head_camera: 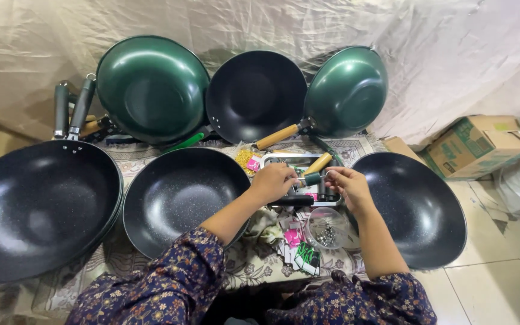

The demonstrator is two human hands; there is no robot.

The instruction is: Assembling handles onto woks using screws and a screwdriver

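My left hand [272,182] and my right hand [347,186] meet over a white tray [270,158] in the middle of the patterned cloth. Between their fingertips they hold a pan handle [318,164], light wood with a dark green end cap. The left hand's fingers are curled tightly at the cap, and the right hand pinches it from the other side. Several black handles lie in the tray under the hands. A clear round tub of small metal screws [327,232] sits just in front of my right wrist, beside pink and green tags [296,241].
Black woks lie flat at left [37,204], centre [179,198] and right [419,207]. Two green woks [151,87] [347,90] and a black one [254,93] lean against the sheet-covered wall. A cardboard box [479,144] stands on the tiled floor at right.
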